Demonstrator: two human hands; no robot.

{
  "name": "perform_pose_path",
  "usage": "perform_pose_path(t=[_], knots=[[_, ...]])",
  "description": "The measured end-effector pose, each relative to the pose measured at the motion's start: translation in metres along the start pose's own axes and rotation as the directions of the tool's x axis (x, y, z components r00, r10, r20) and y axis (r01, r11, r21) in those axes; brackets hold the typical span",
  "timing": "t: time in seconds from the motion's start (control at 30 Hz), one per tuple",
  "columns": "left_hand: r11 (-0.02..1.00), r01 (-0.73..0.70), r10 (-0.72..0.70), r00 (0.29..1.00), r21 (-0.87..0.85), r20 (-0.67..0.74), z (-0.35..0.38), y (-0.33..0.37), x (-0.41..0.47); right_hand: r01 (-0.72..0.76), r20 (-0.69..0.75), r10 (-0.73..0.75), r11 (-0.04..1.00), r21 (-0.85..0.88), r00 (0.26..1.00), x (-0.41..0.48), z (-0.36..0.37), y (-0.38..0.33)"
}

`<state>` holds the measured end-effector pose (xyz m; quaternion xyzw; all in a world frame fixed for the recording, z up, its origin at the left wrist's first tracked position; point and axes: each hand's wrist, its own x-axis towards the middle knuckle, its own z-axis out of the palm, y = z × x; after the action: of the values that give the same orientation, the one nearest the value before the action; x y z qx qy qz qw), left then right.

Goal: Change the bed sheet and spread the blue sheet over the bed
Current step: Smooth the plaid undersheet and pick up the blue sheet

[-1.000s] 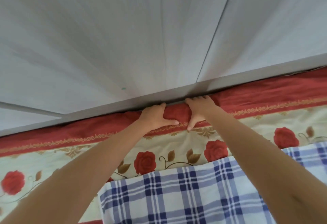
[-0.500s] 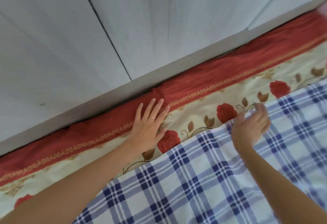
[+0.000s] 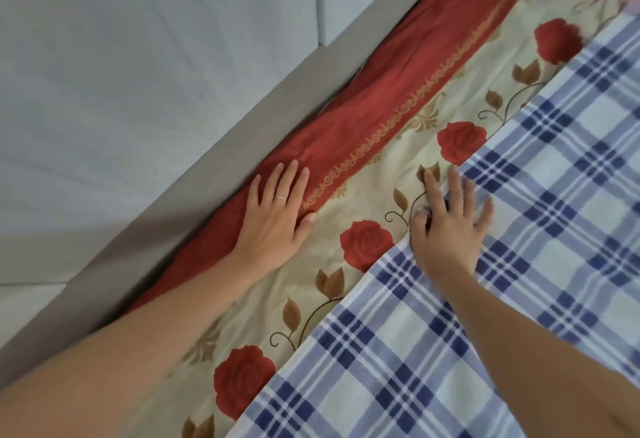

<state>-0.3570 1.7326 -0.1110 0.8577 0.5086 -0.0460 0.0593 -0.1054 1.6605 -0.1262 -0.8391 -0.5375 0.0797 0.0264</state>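
Lying flat with fingers straight, the left hand [image 3: 273,219] presses on the red border of the rose-patterned sheet [image 3: 381,174] at the far edge of the bed [image 3: 145,247], just beside its grey rail. A ring [image 3: 281,198] shows on one finger. The right hand [image 3: 450,230] rests on the hem of the blue checked sheet [image 3: 519,264], fingers spread and straight, thumb bent at the cloth; whether it pinches the hem I cannot tell. The blue checked sheet covers the bed's near side, leaving a strip of rose-patterned sheet bare along the far edge. Pale wall panels [image 3: 138,57] rise beyond the rail.
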Motion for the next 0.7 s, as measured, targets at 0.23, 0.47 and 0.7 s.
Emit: perform_pose_path(t=[0.23, 0.47, 0.7], knots=[[0.98, 0.16, -0.161, 0.987, -0.121, 0.002, -0.002, 0.033, 0.106, 0.027, -0.027, -0.027, 1.0, 0.008, 0.999, 0.007, 0.005, 0.005], [0.741, 0.404, -0.361, 0.913, -0.537, 0.19, -0.047, 0.056, 0.185, 0.027, -0.009, -0.027, 1.0, 0.015, 1.0, 0.009, 0.004, 0.005], [0.058, 0.733, -0.18, 0.675, -0.677, 0.715, -0.09, 0.05, 0.209, 0.028, -0.004, -0.028, 0.999, 0.023, 1.0, 0.011, 0.002, 0.007]])
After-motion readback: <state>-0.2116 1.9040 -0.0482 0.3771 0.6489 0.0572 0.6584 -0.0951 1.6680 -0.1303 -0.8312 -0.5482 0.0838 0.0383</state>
